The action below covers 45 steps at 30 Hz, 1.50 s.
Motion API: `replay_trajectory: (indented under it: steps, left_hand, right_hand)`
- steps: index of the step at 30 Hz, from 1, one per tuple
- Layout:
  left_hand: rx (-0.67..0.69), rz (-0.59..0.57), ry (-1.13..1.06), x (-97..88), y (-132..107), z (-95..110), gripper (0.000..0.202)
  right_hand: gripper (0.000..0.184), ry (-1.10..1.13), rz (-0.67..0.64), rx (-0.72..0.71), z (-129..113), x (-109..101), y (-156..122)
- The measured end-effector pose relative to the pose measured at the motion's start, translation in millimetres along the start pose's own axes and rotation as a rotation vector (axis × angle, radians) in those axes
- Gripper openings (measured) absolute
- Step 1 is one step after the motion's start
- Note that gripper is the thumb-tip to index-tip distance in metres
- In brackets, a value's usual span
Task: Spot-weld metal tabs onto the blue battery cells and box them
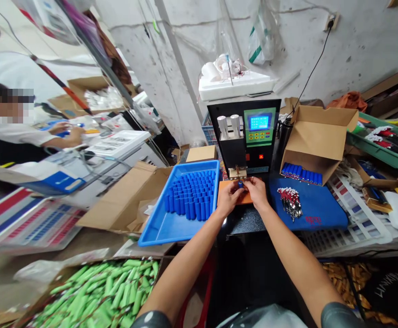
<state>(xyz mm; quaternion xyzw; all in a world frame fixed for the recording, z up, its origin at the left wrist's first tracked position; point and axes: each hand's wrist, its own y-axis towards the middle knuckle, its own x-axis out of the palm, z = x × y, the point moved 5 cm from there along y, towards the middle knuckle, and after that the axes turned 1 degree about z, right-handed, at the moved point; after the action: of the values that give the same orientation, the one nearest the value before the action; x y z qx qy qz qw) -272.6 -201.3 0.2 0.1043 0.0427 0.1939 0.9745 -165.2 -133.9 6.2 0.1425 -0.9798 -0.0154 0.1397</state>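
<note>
Room: a cluttered workshop is seen, closed off behind by a scuffed white wall (pixel 322 59).
Bench: one dark workbench (pixel 247 223) is set straight ahead, with supplies ranged on both sides within arm's reach.
Green cells: one carton of green cells (pixel 106 291) is kept low at the left; they are piled loose, too many to count.
Blue tray: one blue tray (pixel 171 230) is laid left of the hands; some dozens of blue cells (pixel 192 196) are stood upright in it, packed in rows.
Spot welder: one spot welder (pixel 245 136) is stood at the bench's back, its electrodes pointed down over an orange pad (pixel 223 187).
Cardboard box: one open cardboard box (pixel 318 136) is tipped on its side, so its row of cells faces forward.
Leads: one bundle of red-and-white leads (pixel 289 202) is laid on a blue mat (pixel 322 214).
Hands: the left hand (pixel 229 198) and right hand (pixel 256 191) are brought together, fingertips pinched on one small blue cell (pixel 241 184).
Cell: it is held just under the electrodes, seemingly steadied from both ends.
</note>
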Motion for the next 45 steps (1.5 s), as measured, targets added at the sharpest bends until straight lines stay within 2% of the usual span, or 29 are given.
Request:
replay_trajectory:
  steps: [4,9,13,45]
  left_hand:
    - [-0.029,0.011,-0.005,-0.2,-1.3,2.1,0.037]
    - [0.007,0.017,-0.01,-0.3,-1.1,6.6,0.029]
    - [0.006,0.013,0.003,-0.2,-0.9,7.2,0.025]
    - [0.024,0.005,0.063,-2.6,-0.9,5.0,0.031]
  right_hand:
    - [0.022,-0.111,0.021,-0.073,6.3,-0.5,2.4]
    - [0.024,-0.185,0.041,-0.12,6.9,-0.1,2.4]
    - [0.024,-0.192,0.041,-0.127,3.8,0.7,0.9]
    - [0.023,-0.21,-0.005,-0.148,-7.4,2.0,-4.7]
